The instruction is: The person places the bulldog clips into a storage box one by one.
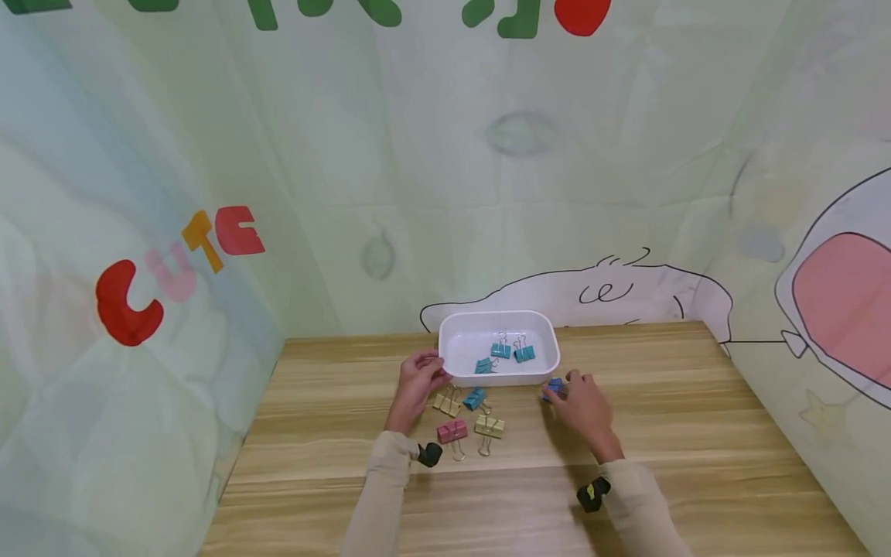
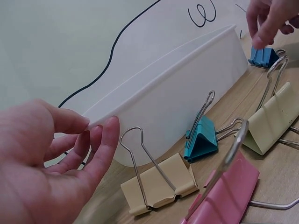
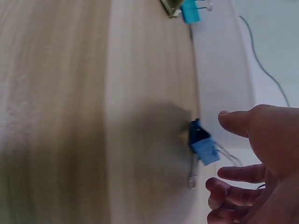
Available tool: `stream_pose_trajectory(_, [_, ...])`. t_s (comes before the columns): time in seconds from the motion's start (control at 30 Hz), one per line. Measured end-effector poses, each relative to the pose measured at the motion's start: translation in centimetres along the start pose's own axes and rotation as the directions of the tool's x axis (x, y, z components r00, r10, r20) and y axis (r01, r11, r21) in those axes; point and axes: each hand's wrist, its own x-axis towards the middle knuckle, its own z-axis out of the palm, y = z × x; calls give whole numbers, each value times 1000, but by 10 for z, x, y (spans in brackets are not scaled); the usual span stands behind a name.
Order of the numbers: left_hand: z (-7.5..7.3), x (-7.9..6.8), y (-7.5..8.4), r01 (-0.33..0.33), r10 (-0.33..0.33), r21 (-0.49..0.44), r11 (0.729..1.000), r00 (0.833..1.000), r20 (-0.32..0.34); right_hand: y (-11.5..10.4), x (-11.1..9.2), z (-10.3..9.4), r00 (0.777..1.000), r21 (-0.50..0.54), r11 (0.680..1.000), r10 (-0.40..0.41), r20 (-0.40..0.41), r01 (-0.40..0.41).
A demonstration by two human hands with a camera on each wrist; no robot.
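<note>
My left hand (image 1: 415,387) pinches the rim of a white plastic tray (image 1: 499,380) at its left front corner, thumb above and fingers below in the left wrist view. Beside the tray's right front corner stands a blue binder clip (image 3: 205,148). Around it my right hand (image 1: 585,406) hovers with thumb and fingers spread; the right wrist view shows a gap between them and the clip. Three teal binder clips (image 1: 500,350) lie inside the tray. In front of it are another teal clip (image 2: 202,140), two yellowish clips (image 1: 489,426) and a pink clip (image 1: 452,431).
The wooden table (image 1: 327,480) holds everything. A printed fabric backdrop (image 1: 445,193) rises behind the table's back edge and at both sides, with the tray close to it. A black wrist device (image 1: 593,493) sits on the right sleeve, another on the left.
</note>
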Motion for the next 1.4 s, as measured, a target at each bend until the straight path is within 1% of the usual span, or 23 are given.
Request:
stream_pose_trajectory(0.13, [-1, 1, -1, 10, -10, -3, 1000, 1000, -1, 5, 0, 8, 1000, -24, 1000, 3, 0, -3])
stream_pose_trajectory(0.27, [-1, 2, -2, 7, -7, 1, 1000, 1000, -3, 7, 0, 13, 1000, -41, 999, 5, 0, -5])
stream_pose_trajectory(0.5, [-2, 2, -2, 14, -14, -9, 1000, 1000, -1, 6, 2, 10, 999, -1, 1000, 19, 30, -19])
stream_pose_trajectory(0.73, [-2, 2, -1, 17, -17, -17, 1000, 1000, 3, 13, 1, 5, 1000, 59, 998, -1, -4, 1])
stream_pose_trajectory(0.9, [-2, 2, -1, 13, -13, -11, 1000, 1000, 3, 18, 1, -8, 1000, 82, 997, -11, -17, 12])
stream_pose_trajectory(1.07, [-2, 2, -1, 13, -13, -15, 1000, 1000, -1, 19, 8, -30, 998, 99, 995, -24, -60, 30])
stream_pose_trajectory(1.17, [-2, 2, 0, 21, -21, -19, 1000, 1000, 1, 13, 15, -45, 997, 86, 996, -20, -74, 26])
stream_pose_trajectory(1.27, [-2, 2, 0, 18, -18, -16, 1000, 1000, 3, 3, 22, -59, 998, 68, 998, -12, -68, 17])
stream_pose_trajectory(1.4, [-1, 1, 0, 22, -22, -12, 1000, 1000, -1, -12, 34, -70, 998, 36, 999, -35, -47, 37])
